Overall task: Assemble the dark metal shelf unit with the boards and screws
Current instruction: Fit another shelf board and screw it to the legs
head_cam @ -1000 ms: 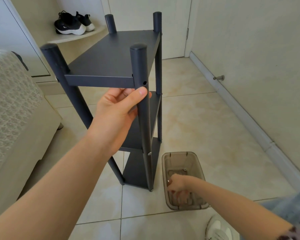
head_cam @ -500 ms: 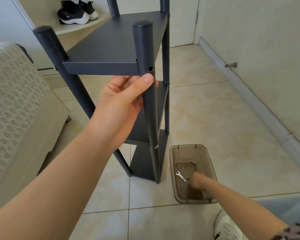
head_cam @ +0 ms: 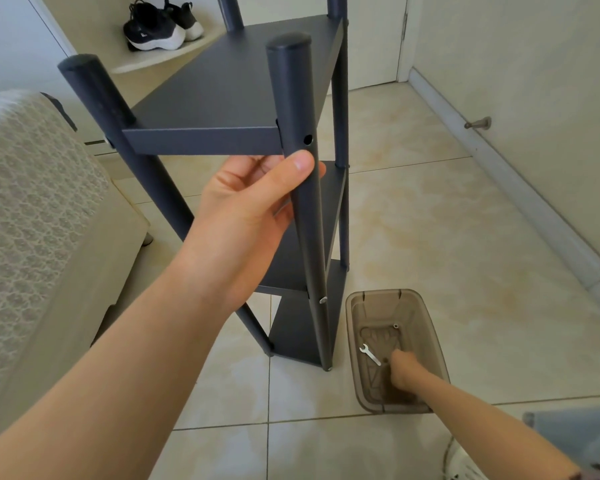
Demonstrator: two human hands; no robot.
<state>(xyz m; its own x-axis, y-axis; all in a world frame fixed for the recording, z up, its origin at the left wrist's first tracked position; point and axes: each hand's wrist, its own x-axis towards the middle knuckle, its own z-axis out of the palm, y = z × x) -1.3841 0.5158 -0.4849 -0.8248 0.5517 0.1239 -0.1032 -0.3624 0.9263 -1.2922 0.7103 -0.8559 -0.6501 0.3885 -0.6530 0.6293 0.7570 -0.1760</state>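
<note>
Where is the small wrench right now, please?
The wrench lies in the brown bin, lower right of the head view, just left of the right hand.

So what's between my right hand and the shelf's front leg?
Head view: a small wrench and the tub's wall lie between right hand and front leg.

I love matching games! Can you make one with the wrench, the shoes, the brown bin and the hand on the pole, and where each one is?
Things:
1. wrench
2. shoes
3. left hand
4. brown bin

Places:
A. on the pale corner ledge
B. on the floor beside the shelf unit
C. inside the bin
D. gripping the front post

Pairs: 1-C, 2-A, 3-D, 4-B
</note>
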